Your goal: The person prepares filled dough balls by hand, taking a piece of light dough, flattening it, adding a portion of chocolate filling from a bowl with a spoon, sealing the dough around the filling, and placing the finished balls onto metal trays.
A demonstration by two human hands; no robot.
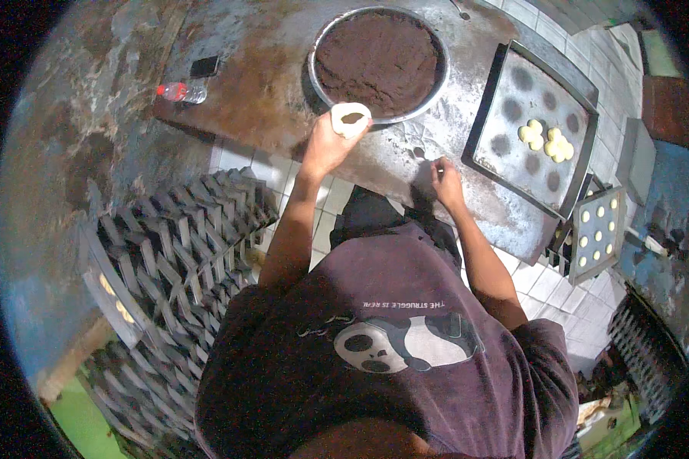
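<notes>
My left hand (pixel 331 145) holds up a pale round of dough (pixel 350 121) with a dark lump of filling (pixel 353 118) in its middle. It is just in front of the near rim of a large metal basin (pixel 445 73) full of dark brown filling (pixel 379 57). Lower and to the right, my right hand (pixel 447 183) is closed over the table, its fingers pinched round the handle of a small spoon (pixel 419 153). The spoon's dark bowl points left, toward the dough.
A baking tray (pixel 505 115) on the table's right carries two clusters of pale dough balls (pixel 543 141). A smaller tray of dough pieces (pixel 597 229) stands beyond it. A phone (pixel 204 67) and a plastic bottle (pixel 182 92) lie at left. Metal racks (pixel 180 237) stand beside me.
</notes>
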